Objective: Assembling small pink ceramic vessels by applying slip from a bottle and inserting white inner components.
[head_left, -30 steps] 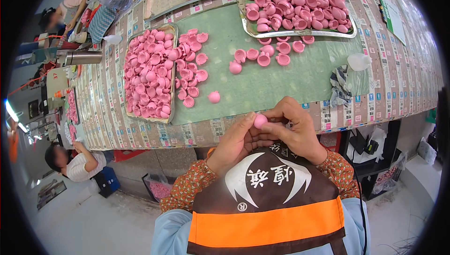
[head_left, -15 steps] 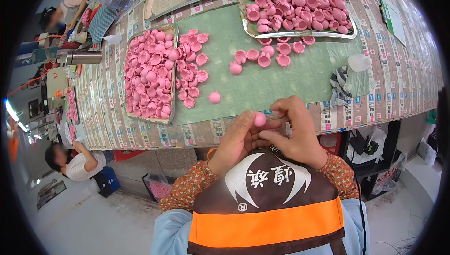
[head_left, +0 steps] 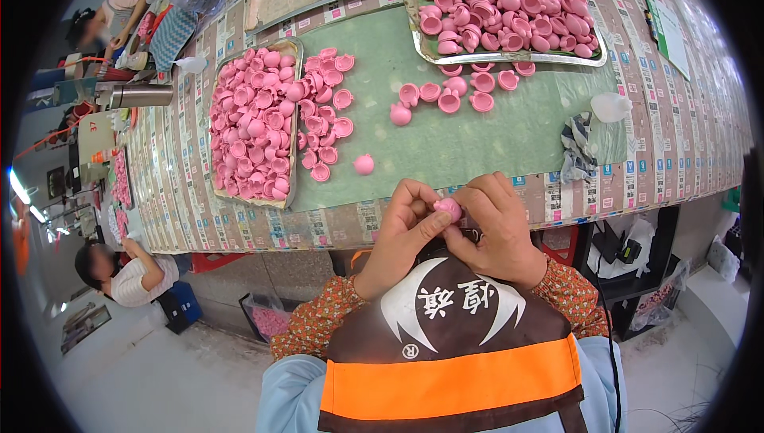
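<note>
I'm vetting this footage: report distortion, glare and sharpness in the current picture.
Head view: long, patterned table curves; head view: white tube lamp glares far left; head view: bare left hand, bare right hand and small, rounded pink piece look fairly sharp.

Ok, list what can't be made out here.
Head view:
Underside of the pink piece: hidden by the left hand and right hand.
Whether the right hand pinches or touches it: hidden by its fingers.
Far end of the large tray: cut off by the top edge.
Floor of the smaller tray: buried under heaped pieces.
Any seam on the loose ball: too small.
</note>
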Demonstrator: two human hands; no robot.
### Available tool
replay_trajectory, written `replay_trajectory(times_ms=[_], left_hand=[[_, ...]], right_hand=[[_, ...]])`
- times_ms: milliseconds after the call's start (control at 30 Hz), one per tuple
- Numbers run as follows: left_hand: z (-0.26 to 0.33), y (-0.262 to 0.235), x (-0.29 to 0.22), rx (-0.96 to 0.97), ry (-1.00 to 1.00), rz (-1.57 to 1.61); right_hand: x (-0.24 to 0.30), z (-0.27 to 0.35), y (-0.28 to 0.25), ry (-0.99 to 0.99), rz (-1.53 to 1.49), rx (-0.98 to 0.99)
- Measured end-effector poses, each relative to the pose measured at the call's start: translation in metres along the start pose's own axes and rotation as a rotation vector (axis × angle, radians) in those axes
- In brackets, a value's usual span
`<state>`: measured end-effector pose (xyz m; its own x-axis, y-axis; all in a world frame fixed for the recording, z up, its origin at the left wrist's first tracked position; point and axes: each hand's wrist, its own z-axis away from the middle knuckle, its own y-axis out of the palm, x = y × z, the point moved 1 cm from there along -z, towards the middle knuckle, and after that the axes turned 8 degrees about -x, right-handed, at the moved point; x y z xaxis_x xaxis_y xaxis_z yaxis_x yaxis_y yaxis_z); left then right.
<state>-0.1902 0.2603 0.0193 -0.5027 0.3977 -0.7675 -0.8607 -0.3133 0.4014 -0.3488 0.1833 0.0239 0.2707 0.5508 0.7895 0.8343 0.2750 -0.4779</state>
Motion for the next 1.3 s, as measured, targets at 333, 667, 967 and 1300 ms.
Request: replay_trajectory(times_ms=[333, 667, 967, 1300], left_hand=[[-0.002, 0.000, 0.000, 0.094, -0.095, -0.012], [0.001, 0.010, -0.019, 0.083, -0.084, -0.080], [-0.006, 0.011, -0.019, 0.040, 0.489, -0.752], [-0.013, 0.019, -0.019, -0.063, 0.713, -0.905]], right_hand=[[-0.009, 0.006, 0.004, -0.046, 0.018, 0.027], [0.003, -0.007, -0.011, -0.122, 0.116, 0.041], [-0.017, 0.015, -0.015, 1.028, -0.937, 0.145], [-0.007, 0.016, -0.010, 1.082, -1.079, 0.183]])
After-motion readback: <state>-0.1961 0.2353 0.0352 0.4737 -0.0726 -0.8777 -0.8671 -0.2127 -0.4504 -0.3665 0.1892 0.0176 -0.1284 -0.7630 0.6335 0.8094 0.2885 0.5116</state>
